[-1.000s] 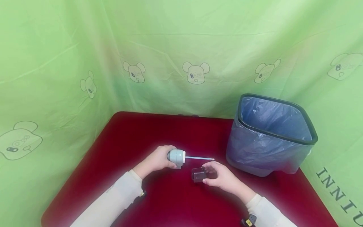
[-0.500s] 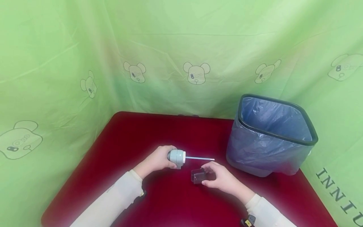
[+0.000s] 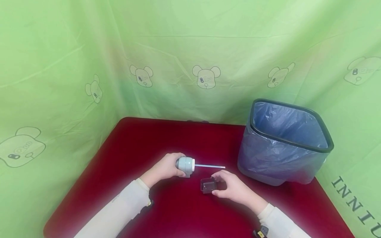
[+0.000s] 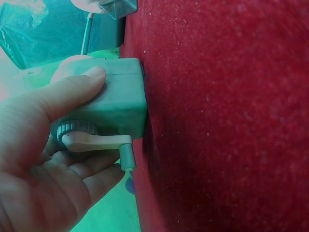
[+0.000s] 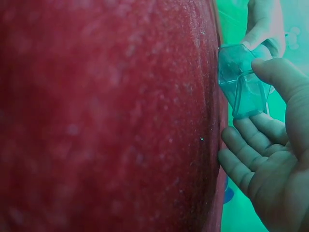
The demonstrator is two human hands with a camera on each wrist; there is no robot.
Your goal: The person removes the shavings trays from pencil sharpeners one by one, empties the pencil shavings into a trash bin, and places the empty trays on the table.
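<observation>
A pale blue-green pencil sharpener [image 3: 186,165] with a hand crank [image 4: 99,141] lies on its side on the red table. My left hand [image 3: 167,166] grips its crank end, thumb across the body in the left wrist view. From the sharpener's white front a thin light-blue pencil [image 3: 209,166] sticks out to the right. Just below the pencil tip, my right hand [image 3: 233,187] pinches a clear, dark-tinted shavings drawer [image 3: 208,185] between thumb and fingers. The drawer [image 5: 244,82] is apart from the sharpener, close over the cloth, its long side pointing left.
At the right back stands a bin [image 3: 279,158] with a black rim and a bluish plastic liner. Green sheeting [image 3: 178,39] with bear-head prints walls in the back and sides. The red cloth-covered table [image 3: 154,132] has its far edge against it.
Over the last second, the drawer in my right hand has shifted slightly down and left, toward the front of the table. The left hand, sharpener and pencil have stayed in place.
</observation>
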